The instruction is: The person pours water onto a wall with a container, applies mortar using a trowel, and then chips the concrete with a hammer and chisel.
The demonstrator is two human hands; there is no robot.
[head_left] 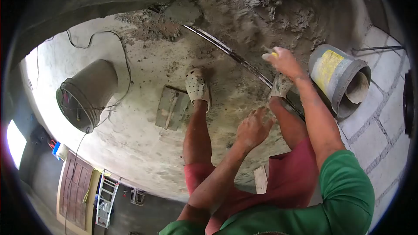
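Observation:
My right hand (286, 63) is closed around a small yellow-handled tool (274, 54), held over the wet grey mortar (278, 13). The tool's working end barely shows against the mortar. Below it, my left hand (254, 129) hangs in front of my right shin, its fingers loosely apart and nothing in them. A long straight metal-looking bar (230, 52) lies on the floor and passes by my right shoe (281, 85). Beside my left shoe (197, 85) rests a flat float with a handle (172, 108).
At right, a grey bucket with a yellow label (327, 67) leans on its side by a block wall (376, 141). Another bucket (98, 82) lies tilted at left, near a black cable (126, 56). A ladder (106, 198) and a brown door (75, 189) stand farther off.

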